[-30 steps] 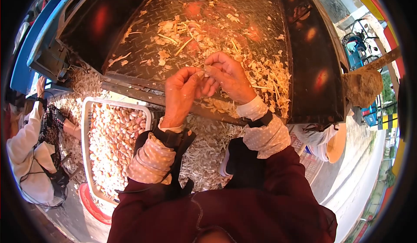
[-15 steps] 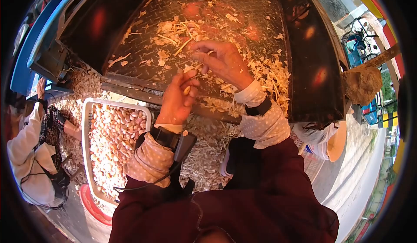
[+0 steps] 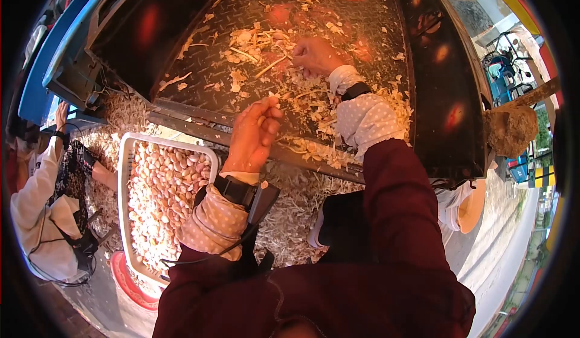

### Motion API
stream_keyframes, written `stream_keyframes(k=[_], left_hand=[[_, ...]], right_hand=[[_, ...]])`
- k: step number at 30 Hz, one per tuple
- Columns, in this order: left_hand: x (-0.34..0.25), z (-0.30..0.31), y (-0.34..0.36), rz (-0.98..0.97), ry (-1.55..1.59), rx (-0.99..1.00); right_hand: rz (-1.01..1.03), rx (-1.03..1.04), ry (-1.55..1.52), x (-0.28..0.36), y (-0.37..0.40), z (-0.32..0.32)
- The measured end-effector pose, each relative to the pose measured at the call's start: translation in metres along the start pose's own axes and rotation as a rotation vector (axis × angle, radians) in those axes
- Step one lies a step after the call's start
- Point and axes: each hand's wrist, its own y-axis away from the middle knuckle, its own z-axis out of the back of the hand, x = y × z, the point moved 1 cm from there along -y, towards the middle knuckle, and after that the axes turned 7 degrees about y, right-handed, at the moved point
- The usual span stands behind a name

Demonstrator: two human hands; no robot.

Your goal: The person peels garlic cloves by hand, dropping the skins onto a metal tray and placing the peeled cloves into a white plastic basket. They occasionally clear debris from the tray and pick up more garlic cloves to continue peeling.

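Observation:
My left hand [image 3: 254, 133] is over the near edge of a dark metal truck bed, palm turned up with its fingers curled in. A small yellowish garlic clove [image 3: 261, 121] shows against those fingers. Farther out on the bed, my right hand [image 3: 320, 56] has its fingers drawn together and pointing down beside dry garlic stalks [image 3: 270, 66] and papery garlic skins [image 3: 244, 37]. Its fingertips are partly hidden, so I cannot make out what is between them. Left of my left hand stands a white plastic basket [image 3: 123, 184] full of garlic cloves [image 3: 163, 199].
The bed has dark side walls [image 3: 444, 90] and a raised front rail [image 3: 199, 129]. Skins litter the ground [image 3: 290, 211] below. Another person's sleeve [image 3: 36, 178] is at the far left. A red round basin [image 3: 127, 283] sits under the basket's corner.
My right hand has moved forward, away from my left hand, to the stalks and skins. My left hand stays near the rail, its fingers still curled. The view has shifted slightly.

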Motion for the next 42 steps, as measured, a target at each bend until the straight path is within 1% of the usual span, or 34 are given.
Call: stream_keyframes(k=[1,2,3,5,6,8,9,11,12,15,17,18,19,20,21,22,24,25,27,28,31,34,36,37,38,39,40,41,42], left_hand=[[0.001,0.000,0.000,0.001,0.004,-0.001],[0.002,-0.002,-0.001,-0.070,-0.045,0.032],[0.002,-0.003,-0.002,-0.138,-0.098,0.065],[0.001,-0.010,-0.001,-0.159,-0.111,0.099],[-0.001,-0.013,0.001,-0.186,-0.121,0.131],[-0.002,-0.017,0.004,-0.185,-0.118,0.123],[-0.002,-0.018,0.005,-0.183,-0.114,0.118],[0.001,-0.012,0.002,-0.179,-0.115,0.097],[0.001,-0.010,0.001,-0.174,-0.119,0.076],[0.002,-0.013,0.005,-0.164,-0.068,0.053],[0.004,-0.009,0.001,-0.150,-0.083,0.056],[0.005,-0.008,0.000,-0.132,-0.101,0.049],[0.005,-0.009,0.001,-0.134,-0.115,0.039],[0.004,-0.011,0.002,-0.146,-0.114,0.049],[0.004,-0.012,0.003,-0.135,-0.125,0.037],[0.004,-0.012,0.005,-0.124,-0.139,0.023],[0.003,-0.012,0.003,-0.129,-0.162,0.033],[0.004,-0.012,0.005,-0.118,-0.153,0.028],[0.006,-0.010,0.004,-0.112,-0.149,0.030],[0.005,-0.009,0.004,-0.112,-0.147,0.029],[0.008,-0.008,0.003,-0.097,-0.152,0.036],[0.005,-0.009,0.001,-0.073,-0.155,0.055],[0.005,-0.007,0.001,0.078,0.019,0.127],[0.004,-0.020,0.008,0.074,0.021,0.123],[0.002,-0.042,0.018,0.084,0.137,0.048],[0.000,-0.055,0.024,0.094,0.250,-0.024],[-0.002,-0.057,0.023,0.095,0.251,-0.028],[-0.003,-0.057,0.023,0.063,0.234,-0.090],[-0.003,-0.057,0.023,0.032,0.217,-0.149]], right_hand=[[-0.006,-0.045,-0.382,0.001,0.008,0.000],[-0.014,-0.091,-0.766,0.002,0.016,-0.002],[-0.017,-0.091,-0.768,0.004,0.023,-0.005],[0.157,-0.050,-1.283,0.024,0.045,-0.001],[0.158,-0.048,-1.285,0.030,0.054,0.001],[0.269,-0.037,-1.456,0.042,0.071,0.003],[0.268,-0.035,-1.456,0.047,0.079,0.004],[0.319,-0.021,-1.601,0.059,0.094,0.010],[0.324,-0.020,-1.599,0.066,0.103,0.015],[0.526,0.031,-1.694,0.095,0.135,0.037],[0.715,0.110,-1.787,0.120,0.163,0.049],[0.821,0.200,-1.842,0.132,0.178,0.056],[1.003,0.165,-1.848,0.149,0.191,0.061],[1.488,0.282,-1.646,0.161,0.178,0.076],[1.442,0.237,-1.655,0.167,0.199,0.079],[1.453,0.241,-1.644,0.178,0.222,0.074],[1.095,0.006,-2.051,0.192,0.252,0.061],[1.087,0.004,-2.056,0.192,0.245,0.062],[1.630,0.198,-1.903,0.189,0.219,0.069],[1.626,0.201,-1.905,0.185,0.215,0.068],[1.375,-0.019,-1.759,0.164,0.207,0.062],[1.156,-0.196,-1.585,0.145,0.200,0.060],[1.021,-0.301,-1.469,0.138,0.195,0.061],[0.950,-0.346,-1.408,0.136,0.194,0.062],[0.474,-0.199,-1.269,0.136,0.192,0.066],[0.367,-0.094,-0.646,0.120,0.171,0.062],[0.540,-0.179,-0.550,0.111,0.152,0.045],[0.708,-0.262,-0.451,0.104,0.136,0.028],[0.703,-0.259,-0.451,0.091,0.126,0.026]])
